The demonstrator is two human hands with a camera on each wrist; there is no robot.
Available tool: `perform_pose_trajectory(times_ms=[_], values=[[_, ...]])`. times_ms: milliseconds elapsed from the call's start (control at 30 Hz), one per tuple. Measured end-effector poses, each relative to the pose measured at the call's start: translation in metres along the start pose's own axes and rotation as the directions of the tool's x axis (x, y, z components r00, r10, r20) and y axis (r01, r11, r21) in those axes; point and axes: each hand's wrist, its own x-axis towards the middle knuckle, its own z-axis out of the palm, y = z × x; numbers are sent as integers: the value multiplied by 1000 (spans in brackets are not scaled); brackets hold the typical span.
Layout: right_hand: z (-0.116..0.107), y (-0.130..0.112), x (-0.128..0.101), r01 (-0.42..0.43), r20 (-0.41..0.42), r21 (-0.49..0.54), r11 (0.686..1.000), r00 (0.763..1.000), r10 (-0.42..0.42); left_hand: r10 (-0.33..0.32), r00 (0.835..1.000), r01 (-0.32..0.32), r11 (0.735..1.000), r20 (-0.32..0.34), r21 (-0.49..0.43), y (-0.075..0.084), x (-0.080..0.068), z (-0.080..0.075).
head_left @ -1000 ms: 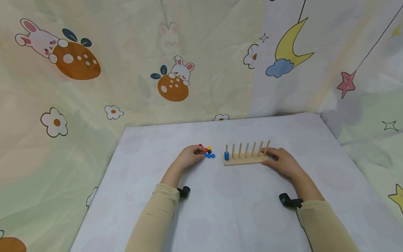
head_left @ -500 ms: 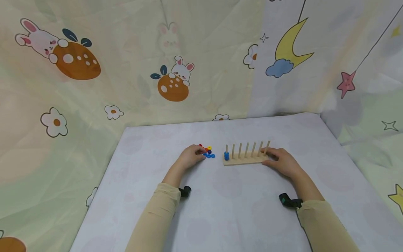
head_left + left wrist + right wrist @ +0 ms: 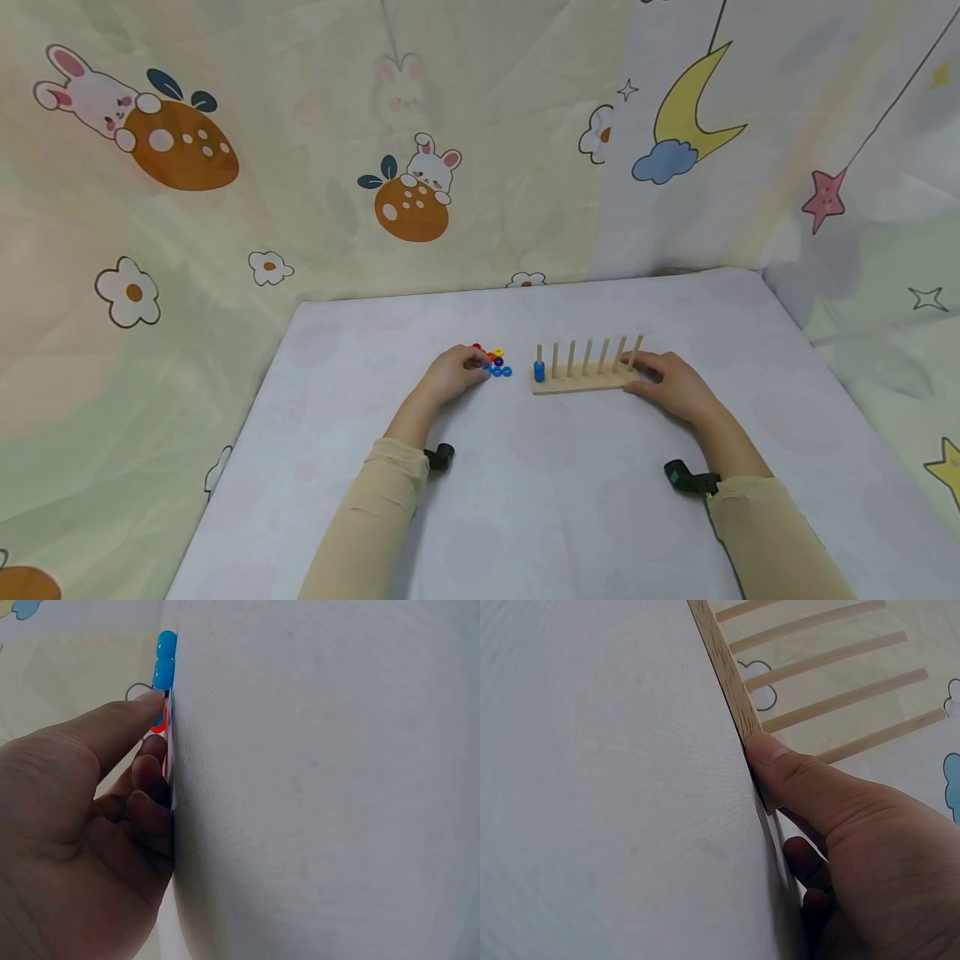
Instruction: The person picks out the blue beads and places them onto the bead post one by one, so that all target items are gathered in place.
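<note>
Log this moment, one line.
left hand: at loose rings | right hand: grips rack | leftmost peg: blue rings | other pegs: bare

Loose beads (image 3: 498, 362) left of peg rack (image 3: 585, 382) (both on table (image 3: 547, 492)).

From four o'clock, the right hand (image 3: 877, 859) grips the end of a wooden base (image 3: 726, 675), thumb pressed on its edge. The base runs up to twelve o'clock; five pegs (image 3: 847, 700) jut from it at one to two. The pale surface (image 3: 615, 787) spreads at nine.
</note>
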Motion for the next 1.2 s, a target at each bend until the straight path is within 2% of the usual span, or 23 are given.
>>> perform_pose_trajectory(times_ms=[567,867,1200], values=[[0,-1,0,-11,5,-2,1000,1000,11,-28,1000,28,995,5,-99,2,-7,-6],[0,0,0,-11,5,-8,1000,1000,11,4,1000,-4,993,3,-115,14,-12,-12],[0,-2,0,-15,10,-15,1000,1000,16,82,994,-90,987,-68,-134,33,-14,-15]])
